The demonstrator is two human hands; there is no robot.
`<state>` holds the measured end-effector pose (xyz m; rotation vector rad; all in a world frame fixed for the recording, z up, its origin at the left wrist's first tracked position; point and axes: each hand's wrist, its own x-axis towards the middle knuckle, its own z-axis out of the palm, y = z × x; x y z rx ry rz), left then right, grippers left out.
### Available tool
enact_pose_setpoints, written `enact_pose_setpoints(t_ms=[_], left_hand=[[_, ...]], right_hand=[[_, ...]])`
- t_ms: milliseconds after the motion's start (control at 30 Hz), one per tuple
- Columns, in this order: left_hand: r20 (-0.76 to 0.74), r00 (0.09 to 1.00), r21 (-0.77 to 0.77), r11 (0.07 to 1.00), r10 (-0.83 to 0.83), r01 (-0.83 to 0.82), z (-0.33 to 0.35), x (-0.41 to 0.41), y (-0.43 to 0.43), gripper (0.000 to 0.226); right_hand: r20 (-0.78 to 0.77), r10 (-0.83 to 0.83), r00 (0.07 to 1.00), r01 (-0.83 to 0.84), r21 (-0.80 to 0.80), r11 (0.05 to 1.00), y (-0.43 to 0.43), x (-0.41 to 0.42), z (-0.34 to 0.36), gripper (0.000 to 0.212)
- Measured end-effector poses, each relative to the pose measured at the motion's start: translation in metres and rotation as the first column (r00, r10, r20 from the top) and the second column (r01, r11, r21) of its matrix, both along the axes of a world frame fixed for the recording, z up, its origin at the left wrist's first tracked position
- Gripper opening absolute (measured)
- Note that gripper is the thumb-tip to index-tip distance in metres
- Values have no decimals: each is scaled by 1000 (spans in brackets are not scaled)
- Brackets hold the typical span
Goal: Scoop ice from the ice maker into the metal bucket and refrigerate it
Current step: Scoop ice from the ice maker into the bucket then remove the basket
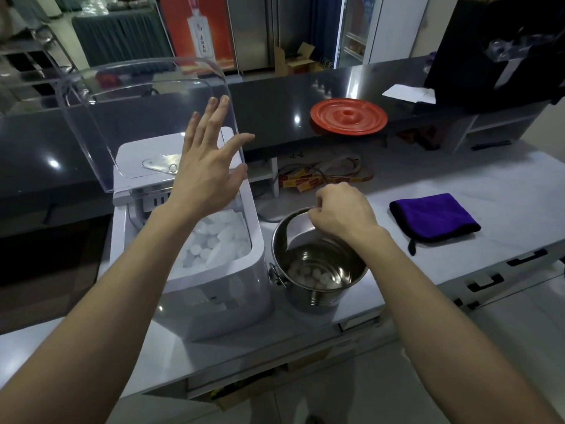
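Two bare forearms reached in from the near edge. At the end of the left one, the left hand [208, 166] was spread flat, fingers straight and apart, against the raised clear lid [122, 117] of the ice maker [195, 286]; whether it pressed the lid or only touched it could not be told. Just beneath that palm, the machine's open bin held a heap of ice [217, 243].

To the right of it, the right hand [339, 212] was curled, fingers closed round the upright handle [287, 223] of the metal bucket [318, 293]. Directly under this fist, a small layer of ice pieces [315, 276] lay on the bucket's bottom. The bucket stood just beside the ice maker on the pale counter [489, 185].

Right of the right hand, well apart from it, lay a folded purple cloth [434, 218]. Beyond its knuckles, on the dark upper ledge, rested a red disc [348, 116].
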<state>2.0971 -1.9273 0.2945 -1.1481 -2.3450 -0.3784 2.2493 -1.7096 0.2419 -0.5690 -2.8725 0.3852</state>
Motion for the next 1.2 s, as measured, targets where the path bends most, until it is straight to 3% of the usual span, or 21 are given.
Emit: enact_pose_setpoints(t_ms=[200, 333, 500, 800, 1200], left_hand=[[63, 994, 35, 995, -91, 89, 14, 1, -26, 58], [86, 995, 14, 998, -59, 58, 18, 1, -47, 57], [79, 996, 11, 999, -33, 32, 19, -3, -76, 56], [77, 996, 0, 999, -35, 35, 22, -9, -99, 56], [-57, 986, -40, 988, -154, 152, 12, -30, -106, 57]], right_hand=[[-167, 64, 984, -100, -214, 972, -12, 3, 49, 15], [-189, 89, 978, -111, -107, 988, -29, -1, 74, 14], [-299, 73, 951, -119, -138, 983, -47, -4, 97, 20], [-187, 252, 949, -274, -102, 956, -109, -31, 79, 13], [-143, 134, 981, -117, 119, 986, -153, -37, 50, 14]])
